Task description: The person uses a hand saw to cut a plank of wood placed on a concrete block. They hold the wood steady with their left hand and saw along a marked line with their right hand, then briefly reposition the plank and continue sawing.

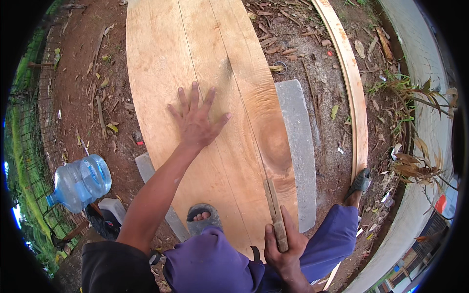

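A wide, pale wooden board point(161, 53) stretches away in front of me, with two long dark lines running along its length and a round swirl in the grain at its right. My left hand point(197, 119) lies flat on the middle of it, fingers spread. In my right hand point(288, 241), near the board's right edge, is a narrow, weathered wooden stick point(275, 210) with a dark groove along it. The stick's far end meets the right-hand line. My left foot, in a grey sandal point(203, 218), stands on the board's near part.
Grey concrete blocks point(299, 146) support the board. A long thin plank point(355, 88) lies along the right, with my other sandalled foot point(360, 183) beside it. A clear blue water jug point(80, 183) lies at left. Leaf-strewn soil, a wall point(420, 44) and a wire fence point(41, 146) surround this.
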A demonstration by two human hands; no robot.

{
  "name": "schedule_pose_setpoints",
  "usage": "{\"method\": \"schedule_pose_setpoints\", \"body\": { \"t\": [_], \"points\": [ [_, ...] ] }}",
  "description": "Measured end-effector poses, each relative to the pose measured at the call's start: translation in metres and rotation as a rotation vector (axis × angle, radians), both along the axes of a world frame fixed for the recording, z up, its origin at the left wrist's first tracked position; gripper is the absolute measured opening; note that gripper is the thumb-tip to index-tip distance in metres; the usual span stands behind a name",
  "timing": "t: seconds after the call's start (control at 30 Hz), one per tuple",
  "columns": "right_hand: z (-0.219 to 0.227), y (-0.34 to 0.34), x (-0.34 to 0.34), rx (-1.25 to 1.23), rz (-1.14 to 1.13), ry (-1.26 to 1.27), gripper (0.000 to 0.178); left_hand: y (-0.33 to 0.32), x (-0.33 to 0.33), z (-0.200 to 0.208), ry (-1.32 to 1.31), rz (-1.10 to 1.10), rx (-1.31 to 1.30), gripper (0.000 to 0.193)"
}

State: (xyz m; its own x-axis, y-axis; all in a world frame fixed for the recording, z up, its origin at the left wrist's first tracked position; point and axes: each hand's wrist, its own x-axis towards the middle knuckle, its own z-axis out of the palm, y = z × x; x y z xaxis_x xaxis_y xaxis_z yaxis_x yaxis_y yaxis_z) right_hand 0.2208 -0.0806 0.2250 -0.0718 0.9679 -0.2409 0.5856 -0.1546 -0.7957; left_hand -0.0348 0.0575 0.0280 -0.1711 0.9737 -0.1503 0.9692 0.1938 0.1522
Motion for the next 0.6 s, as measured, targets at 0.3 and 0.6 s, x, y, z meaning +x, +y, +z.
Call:
{"method": "schedule_pose_setpoints", "body": {
  "t": [0.3, 0.6],
  "points": [
    [-0.111, 0.173, -0.092, -0.005, -0.085, 0.093, 0.041, 0.013, 0.005, -0.004, -0.038, -0.029, 0.022, 0.085],
    [-0.009, 0.004, 0.006, -0.038, -0.045, 0.000, 0.051, 0.002, 0.001, -0.009, -0.009, -0.012, 0.025, 0.084]
  ]
}}
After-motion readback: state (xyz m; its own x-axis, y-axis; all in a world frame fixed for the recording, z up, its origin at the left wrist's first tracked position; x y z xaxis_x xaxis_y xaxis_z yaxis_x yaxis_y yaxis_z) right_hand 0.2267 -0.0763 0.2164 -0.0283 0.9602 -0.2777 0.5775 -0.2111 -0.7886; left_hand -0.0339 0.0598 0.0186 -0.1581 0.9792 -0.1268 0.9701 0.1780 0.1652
